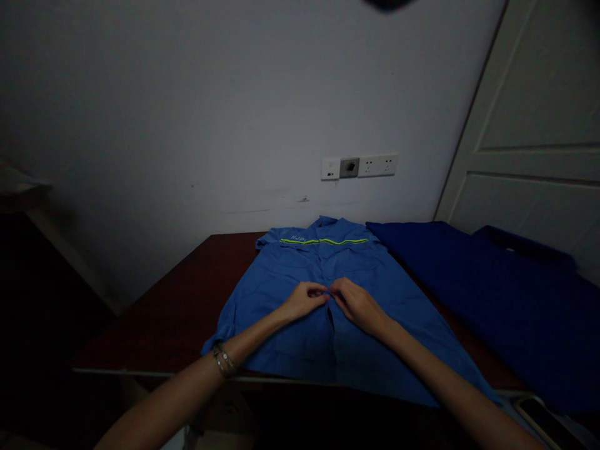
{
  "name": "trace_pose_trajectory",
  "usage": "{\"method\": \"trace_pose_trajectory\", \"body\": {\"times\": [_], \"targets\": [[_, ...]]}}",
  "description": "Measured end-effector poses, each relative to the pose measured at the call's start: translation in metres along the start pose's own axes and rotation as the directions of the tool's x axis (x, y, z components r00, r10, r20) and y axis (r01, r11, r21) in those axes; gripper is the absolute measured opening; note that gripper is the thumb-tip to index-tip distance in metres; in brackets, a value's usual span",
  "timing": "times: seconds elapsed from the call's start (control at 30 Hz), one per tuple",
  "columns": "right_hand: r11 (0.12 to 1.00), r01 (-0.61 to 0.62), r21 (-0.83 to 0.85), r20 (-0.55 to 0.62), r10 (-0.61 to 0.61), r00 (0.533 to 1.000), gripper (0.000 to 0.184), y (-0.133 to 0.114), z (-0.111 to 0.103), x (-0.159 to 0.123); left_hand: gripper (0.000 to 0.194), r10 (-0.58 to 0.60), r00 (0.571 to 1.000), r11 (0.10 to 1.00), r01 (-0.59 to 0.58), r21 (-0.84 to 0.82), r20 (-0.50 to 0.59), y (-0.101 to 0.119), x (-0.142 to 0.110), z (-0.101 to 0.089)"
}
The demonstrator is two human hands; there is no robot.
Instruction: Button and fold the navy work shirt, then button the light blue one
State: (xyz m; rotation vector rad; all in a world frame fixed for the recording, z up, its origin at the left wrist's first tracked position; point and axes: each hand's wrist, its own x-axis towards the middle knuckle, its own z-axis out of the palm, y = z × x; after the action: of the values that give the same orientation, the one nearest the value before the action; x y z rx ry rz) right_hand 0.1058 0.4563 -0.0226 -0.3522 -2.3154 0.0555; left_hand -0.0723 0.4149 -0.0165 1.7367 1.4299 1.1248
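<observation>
A light blue work shirt (281, 269) with a yellow-green stripe across the chest lies spread on a dark red table, its collar toward the wall. At the middle of its front opening, my left hand (305, 300) pinches the left edge of the fabric between thumb and fingers. My right hand (360, 306) grips the other edge right beside it, the fingertips of both hands almost touching. Below the hands the front gapes slightly. Whether a button lies between the fingers is too small to tell.
Dark blue cloth (469, 294) lies along the right, partly over the dark red table (182, 300). A phone (546, 419) rests at the lower right. Wall sockets (375, 165) sit behind the table, and a pale door (529, 150) stands to the right.
</observation>
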Motion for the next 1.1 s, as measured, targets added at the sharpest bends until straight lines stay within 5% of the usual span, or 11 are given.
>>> {"method": "trace_pose_trajectory", "body": {"times": [0.23, 0.43, 0.67, 0.87, 0.97, 1.1], "targets": [[0.98, 0.177, -0.096, 0.054, -0.172, 0.984, 0.022, 0.005, 0.001, -0.001, 0.02, -0.072, 0.997, 0.997, 0.072, -0.027, 0.011, 0.002, 0.0, 0.001], [0.992, 0.128, 0.01, 0.037, -0.128, 0.991, 0.027, -0.002, -0.007, 0.0, 0.014, -0.037, 0.999, 0.998, 0.038, -0.042, 0.013, 0.006, -0.003, 0.001], [0.992, 0.121, 0.024, 0.06, -0.123, 0.991, 0.025, -0.001, -0.008, 0.0, 0.013, 0.153, 0.988, 0.983, -0.156, 0.093, 0.033, 0.003, -0.005, -0.001], [0.979, 0.188, -0.076, 0.125, -0.177, 0.976, 0.021, 0.003, -0.011, 0.001, 0.019, 0.07, 0.997, 0.994, -0.071, 0.08, 0.013, -0.004, -0.006, 0.002], [0.984, 0.146, -0.099, 0.137, -0.132, 0.982, 0.018, 0.0, -0.016, 0.001, 0.033, 0.056, 0.998, 0.995, -0.053, 0.081, -0.026, -0.001, -0.01, -0.002], [1.0, -0.029, 0.002, 0.072, 0.029, 0.997, 0.017, -0.013, -0.026, -0.007, 0.017, 0.124, 0.99, 0.983, -0.114, 0.142, -0.064, 0.011, -0.024, -0.012]]}}
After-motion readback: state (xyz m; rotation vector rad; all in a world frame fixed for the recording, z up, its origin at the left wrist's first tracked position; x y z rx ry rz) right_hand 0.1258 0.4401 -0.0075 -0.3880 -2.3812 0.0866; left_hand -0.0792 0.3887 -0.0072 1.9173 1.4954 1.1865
